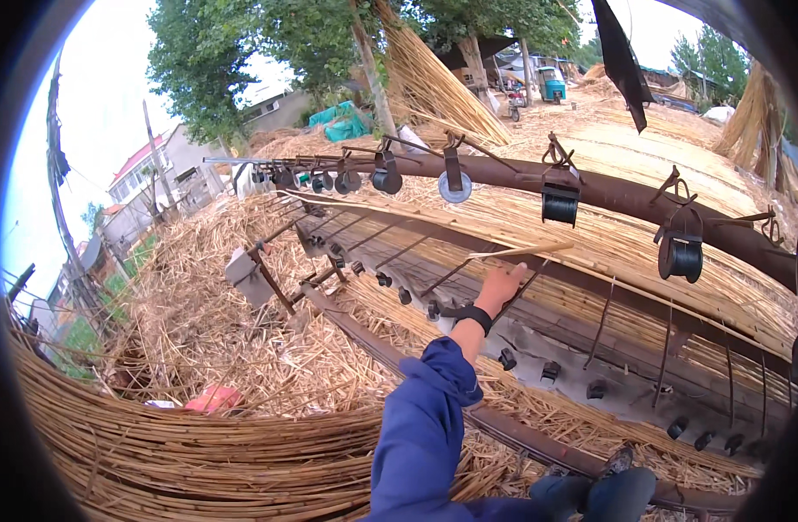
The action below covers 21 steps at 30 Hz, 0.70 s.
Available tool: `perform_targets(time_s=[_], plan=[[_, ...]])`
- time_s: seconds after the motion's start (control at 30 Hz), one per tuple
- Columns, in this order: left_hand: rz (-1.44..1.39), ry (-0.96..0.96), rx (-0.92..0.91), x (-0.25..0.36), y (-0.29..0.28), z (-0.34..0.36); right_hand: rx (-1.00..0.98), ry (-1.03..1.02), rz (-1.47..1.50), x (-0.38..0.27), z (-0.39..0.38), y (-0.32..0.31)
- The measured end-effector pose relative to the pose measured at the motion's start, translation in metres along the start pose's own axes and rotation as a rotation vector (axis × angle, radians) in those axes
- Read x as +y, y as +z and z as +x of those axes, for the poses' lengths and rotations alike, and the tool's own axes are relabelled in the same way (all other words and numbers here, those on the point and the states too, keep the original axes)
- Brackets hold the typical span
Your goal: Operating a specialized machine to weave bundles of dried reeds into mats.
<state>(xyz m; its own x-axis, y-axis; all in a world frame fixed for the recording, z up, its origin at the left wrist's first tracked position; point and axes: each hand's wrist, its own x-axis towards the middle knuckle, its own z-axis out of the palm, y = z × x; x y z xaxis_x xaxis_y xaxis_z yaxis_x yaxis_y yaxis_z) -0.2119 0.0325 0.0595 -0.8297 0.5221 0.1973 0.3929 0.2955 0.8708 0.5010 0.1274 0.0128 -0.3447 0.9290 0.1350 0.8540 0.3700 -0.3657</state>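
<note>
My left hand (500, 289), in a blue sleeve with a dark band at the wrist, reaches over a long metal frame. Its fingers close at a short pale wooden stick (547, 250), though part of the grip is hidden. Right beside the hand a thin dark rod (525, 287) slants up from the frame. Beyond the stick, long straw-coloured reeds (642, 261) lie lengthwise along the frame. A rusty pipe (503, 171) runs above them, with spools of black twine (560, 204) hanging from it. My right hand does not show.
More dark spools (507, 358) line the frame's near side. A lower rusty rail (547, 444) crosses close to my legs (621, 496). Bundled reeds (199, 461) curve along the lower left, loose straw (233, 331) covers the ground, and a teal vehicle (552, 84) stands far back.
</note>
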Motion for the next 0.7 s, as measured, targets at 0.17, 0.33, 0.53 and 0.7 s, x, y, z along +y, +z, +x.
perform_targets(time_s=[0.17, 0.33, 0.53, 0.7], plan=[[-0.644, -0.389, 0.001, 0.021, -0.010, -0.123, -0.062, -0.234, -0.020, -0.047, -0.021, 0.024], [-0.250, -0.133, -0.319, -0.010, 0.033, -0.265, -0.066, -0.438, -0.125, -0.110, -0.027, 0.018], [-0.109, 0.106, -0.599, -0.035, 0.099, -0.359, -0.091, -0.515, -0.101, -0.085, -0.031, 0.032], [-0.022, 0.346, -0.738, -0.004, 0.125, -0.383, -0.317, -0.374, -0.017, -0.066, -0.042, 0.057]])
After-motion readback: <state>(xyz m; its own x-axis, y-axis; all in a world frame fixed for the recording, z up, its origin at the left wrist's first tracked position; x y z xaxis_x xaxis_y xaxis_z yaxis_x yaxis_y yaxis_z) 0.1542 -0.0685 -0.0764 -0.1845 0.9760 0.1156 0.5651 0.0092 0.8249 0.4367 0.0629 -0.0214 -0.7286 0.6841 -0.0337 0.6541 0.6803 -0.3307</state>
